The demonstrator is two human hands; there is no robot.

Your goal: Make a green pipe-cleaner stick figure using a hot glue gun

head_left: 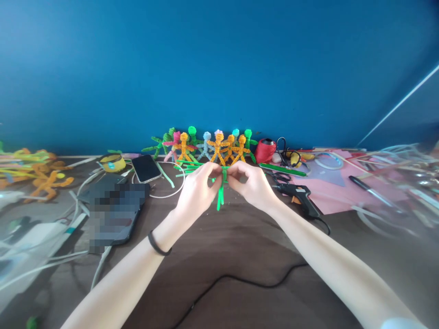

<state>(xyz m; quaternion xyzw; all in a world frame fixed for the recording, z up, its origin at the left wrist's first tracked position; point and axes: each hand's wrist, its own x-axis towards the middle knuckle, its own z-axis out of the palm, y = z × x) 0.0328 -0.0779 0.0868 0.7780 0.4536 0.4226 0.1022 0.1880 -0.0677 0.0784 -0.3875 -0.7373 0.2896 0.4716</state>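
Left hand (202, 185) and right hand (253, 183) each pinch green stems (220, 196), thumb to finger, exact contact hard to make out; figures (218, 144) stand behind.

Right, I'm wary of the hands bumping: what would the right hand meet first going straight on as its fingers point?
The right hand would likely meet the left hand, directly opposite, past the green stems pinched between them; depth is unclear.

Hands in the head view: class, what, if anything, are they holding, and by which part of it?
The left hand and right hand pinch green pipe cleaners near the top; loose ends point down below the fingers.
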